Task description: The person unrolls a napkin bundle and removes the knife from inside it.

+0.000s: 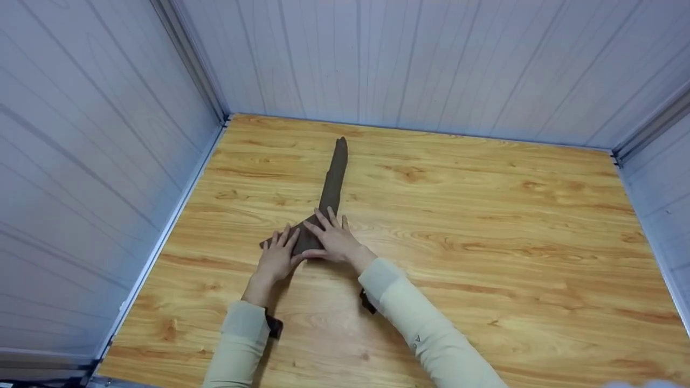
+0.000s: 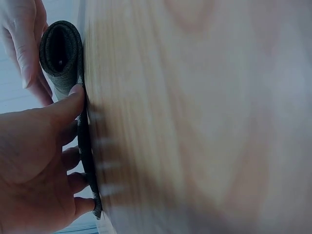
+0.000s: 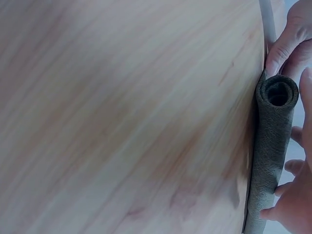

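A dark brown-grey cloth (image 1: 335, 180), partly rolled into a narrow tube, lies on the wooden table. My left hand (image 1: 276, 261) rests on its flat flap at the left, fingers extended, thumb near the roll's end. On the near part of the roll lies my right hand (image 1: 338, 242), its fingers spread. In the left wrist view, the roll's spiral end (image 2: 61, 51) stands above the thin flat layer under my left fingertips. The right wrist view shows the rolled tube (image 3: 272, 146) lengthwise, with right fingertips touching its side.
The wooden tabletop (image 1: 485, 226) extends far to the right of the cloth. Pale panel walls enclose it at the left (image 1: 108, 161), back (image 1: 409, 64) and right. Dark wrist devices (image 1: 274, 326) sit by the cuffs of both light sleeves (image 1: 426, 334).
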